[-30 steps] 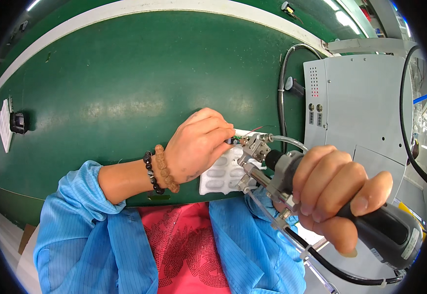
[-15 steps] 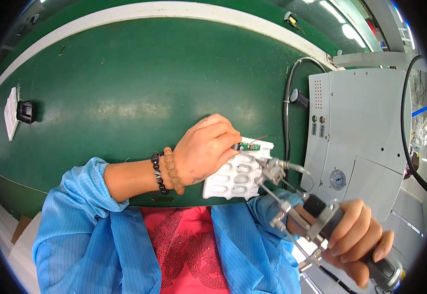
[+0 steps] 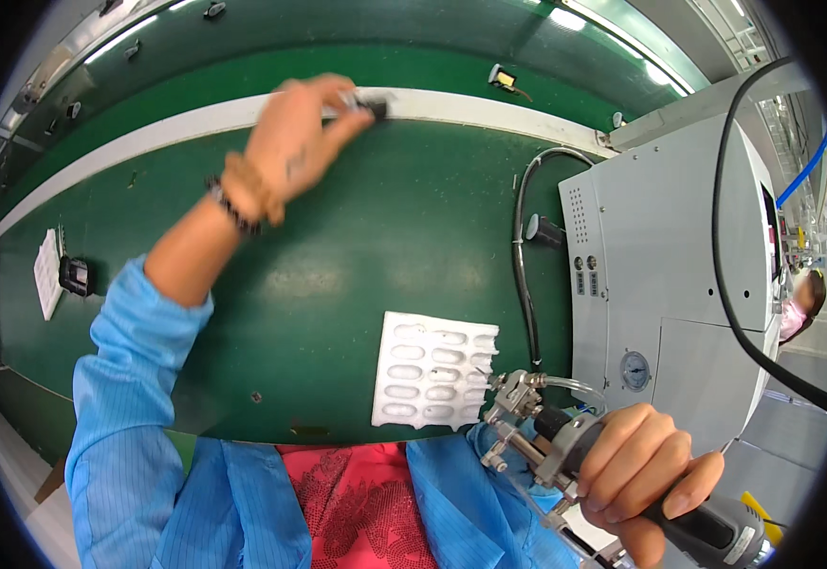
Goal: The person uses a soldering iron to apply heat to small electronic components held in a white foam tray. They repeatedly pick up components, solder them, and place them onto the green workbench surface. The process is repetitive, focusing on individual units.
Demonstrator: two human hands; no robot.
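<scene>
My left hand [image 3: 285,142] is stretched out to the white strip [image 3: 442,106] along the far side of the green bench. Its thumb and fingers pinch a small dark part [image 3: 373,104] with a light patch, blurred by motion. At the lower right my right hand [image 3: 636,469] is wrapped round a black-and-grey power screwdriver [image 3: 575,448] with metal fittings and a clear hose on its front. The screwdriver's head reaches the right edge of a white moulded tray [image 3: 432,370] with oval hollows. No circuit board shows on the tray.
A grey machine [image 3: 665,256] with a round gauge stands at the right. A black cable [image 3: 520,256] runs beside it, near a small dark part [image 3: 546,230]. Another white tray [image 3: 48,273] and a black housing [image 3: 75,276] lie far left. A yellow-and-black part [image 3: 503,78] rests beyond the strip.
My left hand has left the tray and moved far forward and left with the dark part. The green circuit board is gone from the tray. My view has shifted; my right hand keeps the screwdriver.
</scene>
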